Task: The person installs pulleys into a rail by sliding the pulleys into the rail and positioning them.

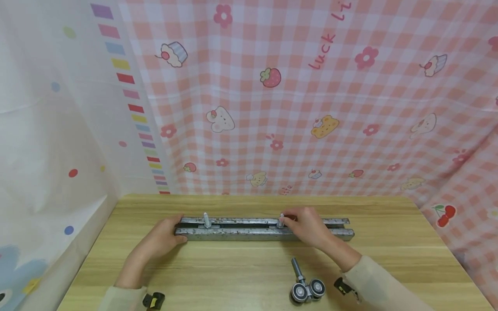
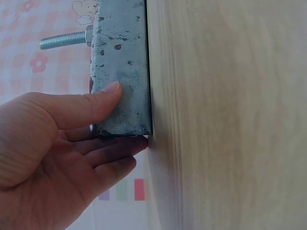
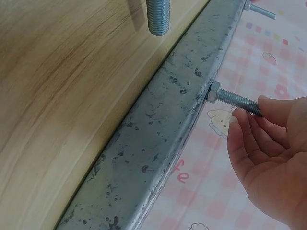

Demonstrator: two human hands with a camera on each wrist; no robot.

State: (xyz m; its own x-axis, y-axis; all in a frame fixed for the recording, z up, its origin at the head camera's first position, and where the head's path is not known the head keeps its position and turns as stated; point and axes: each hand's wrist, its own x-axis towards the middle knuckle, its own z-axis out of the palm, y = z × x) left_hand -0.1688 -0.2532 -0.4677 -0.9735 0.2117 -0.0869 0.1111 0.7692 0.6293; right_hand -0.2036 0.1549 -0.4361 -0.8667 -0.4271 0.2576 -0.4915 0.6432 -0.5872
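Note:
A spotted grey metal channel rail (image 1: 241, 235) lies across the wooden table, its open slot facing up. My left hand (image 1: 160, 238) holds its left end, the thumb on the front face and the fingers around the end and back. Two threaded bolts with nuts stand up out of the slot. The left bolt (image 1: 207, 221) stands free, a little way from my left hand. Between thumb and fingers, my right hand (image 1: 309, 225) pinches the tip of the right bolt (image 3: 235, 99). Whatever these bolts are fixed to inside the rail is mostly hidden.
In front of the rail, near my right forearm, a loose roller trolley (image 1: 307, 290) lies on the table (image 1: 233, 276) with its threaded bolt pointing away from me. A pink checked curtain (image 1: 295, 108) hangs behind the table, and a white dotted one (image 1: 50, 129) at the left.

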